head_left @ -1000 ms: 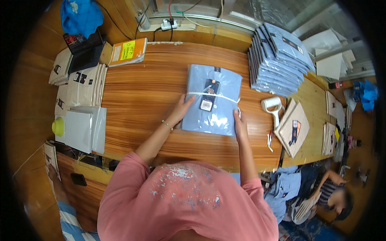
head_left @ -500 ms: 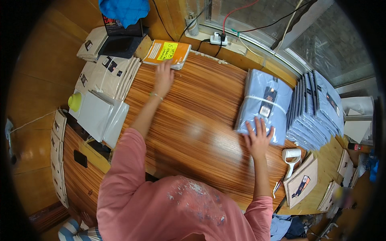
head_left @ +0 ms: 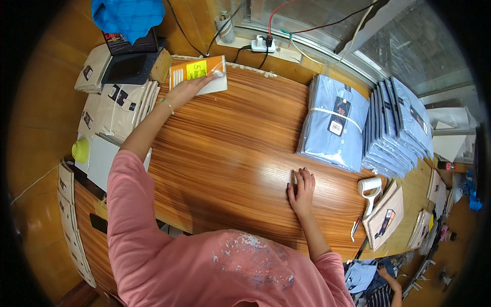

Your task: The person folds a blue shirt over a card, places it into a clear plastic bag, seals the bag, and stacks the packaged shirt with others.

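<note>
An orange notebook [head_left: 180, 73] with a yellow label lies at the table's far left edge, with white pages showing along its near side. My left hand [head_left: 192, 89] reaches across it, fingers closed at its right-hand edge and partly covering the label. In the middle right of the wooden table, my right hand [head_left: 302, 192] rests on the surface, fingers apart and holding nothing. Beyond it lies a bagged stack of folded light-blue shirts [head_left: 319, 135], bound with a white band and bearing a dark tag.
More bagged blue shirts [head_left: 381, 133] lean at the right. A white lint roller [head_left: 369, 189] lies beside beige garment packs [head_left: 386, 217]. Folded beige packs [head_left: 125, 110] and a black laptop-like device [head_left: 130, 66] occupy the left. Another person's arm [head_left: 391, 284] shows at lower right.
My right hand has left the blue shirt stack and come down nearer me onto the table. My left hand has reached farther over the notebook, which has turned slightly. The view has shifted.
</note>
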The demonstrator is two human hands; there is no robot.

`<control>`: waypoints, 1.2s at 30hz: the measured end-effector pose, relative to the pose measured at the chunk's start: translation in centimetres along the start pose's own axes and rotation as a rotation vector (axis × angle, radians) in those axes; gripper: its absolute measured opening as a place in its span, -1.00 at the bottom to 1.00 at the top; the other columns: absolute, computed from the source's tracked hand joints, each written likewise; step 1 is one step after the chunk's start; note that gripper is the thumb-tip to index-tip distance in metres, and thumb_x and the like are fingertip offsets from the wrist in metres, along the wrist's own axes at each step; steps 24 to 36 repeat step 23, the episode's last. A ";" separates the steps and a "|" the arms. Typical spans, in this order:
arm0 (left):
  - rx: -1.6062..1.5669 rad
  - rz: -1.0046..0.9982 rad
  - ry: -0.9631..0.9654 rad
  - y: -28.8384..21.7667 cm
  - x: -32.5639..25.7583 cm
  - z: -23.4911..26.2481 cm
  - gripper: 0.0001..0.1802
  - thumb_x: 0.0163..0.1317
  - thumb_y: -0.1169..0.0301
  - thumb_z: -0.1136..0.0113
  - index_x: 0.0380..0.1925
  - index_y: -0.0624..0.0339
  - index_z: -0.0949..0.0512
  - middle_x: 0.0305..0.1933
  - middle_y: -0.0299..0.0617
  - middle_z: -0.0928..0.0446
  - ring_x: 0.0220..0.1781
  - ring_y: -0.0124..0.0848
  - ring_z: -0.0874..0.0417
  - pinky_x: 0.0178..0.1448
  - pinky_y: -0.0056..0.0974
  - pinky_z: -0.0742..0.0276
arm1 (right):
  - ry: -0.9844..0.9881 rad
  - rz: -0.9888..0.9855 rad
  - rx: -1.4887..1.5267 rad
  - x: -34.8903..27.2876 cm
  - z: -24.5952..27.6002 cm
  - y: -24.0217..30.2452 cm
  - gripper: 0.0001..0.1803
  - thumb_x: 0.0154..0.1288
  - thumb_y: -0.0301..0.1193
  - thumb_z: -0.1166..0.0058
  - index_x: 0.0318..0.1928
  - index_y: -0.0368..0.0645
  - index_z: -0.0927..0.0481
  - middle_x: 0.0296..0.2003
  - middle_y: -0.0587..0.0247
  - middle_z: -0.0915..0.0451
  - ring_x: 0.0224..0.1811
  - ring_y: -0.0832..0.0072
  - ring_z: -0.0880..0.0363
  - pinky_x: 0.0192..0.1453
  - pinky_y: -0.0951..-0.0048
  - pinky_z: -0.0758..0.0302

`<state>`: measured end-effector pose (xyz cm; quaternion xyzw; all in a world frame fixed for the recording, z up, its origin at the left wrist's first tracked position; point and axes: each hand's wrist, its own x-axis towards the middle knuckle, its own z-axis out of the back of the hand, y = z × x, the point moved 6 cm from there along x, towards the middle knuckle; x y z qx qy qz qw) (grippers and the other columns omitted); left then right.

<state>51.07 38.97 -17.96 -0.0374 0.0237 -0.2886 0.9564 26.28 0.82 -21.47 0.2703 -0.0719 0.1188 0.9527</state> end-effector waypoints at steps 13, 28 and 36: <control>-1.507 0.500 -0.268 -5.3 -7.2 0.1 -0.70 0.25 0.55 0.10 -0.06 0.27 -0.53 -0.26 -0.30 -0.51 -0.31 -0.62 -0.47 -0.33 -0.54 -0.40 | -0.049 -0.002 -0.010 -0.3 -0.1 0.1 -0.56 0.11 -0.42 -0.08 0.04 -0.23 -0.42 0.09 -0.01 -0.35 0.23 0.07 -0.23 0.33 0.00 -0.07; -1.404 0.353 -0.368 -8.4 -8.8 0.3 -0.70 0.23 0.42 -0.14 -0.04 0.22 -0.51 -0.19 -0.23 -0.54 -0.18 -0.51 -0.51 -0.08 -0.44 -0.42 | -0.525 0.024 0.184 2.2 3.8 10.6 -0.51 0.23 -0.27 -0.07 0.15 -0.14 -0.36 0.15 0.11 -0.29 0.25 0.15 -0.18 0.39 0.20 0.01; -1.404 0.353 -0.368 -8.4 -8.8 0.3 -0.70 0.23 0.42 -0.14 -0.04 0.22 -0.51 -0.19 -0.23 -0.54 -0.18 -0.51 -0.51 -0.08 -0.44 -0.42 | -0.525 0.024 0.184 2.2 3.8 10.6 -0.51 0.23 -0.27 -0.07 0.15 -0.14 -0.36 0.15 0.11 -0.29 0.25 0.15 -0.18 0.39 0.20 0.01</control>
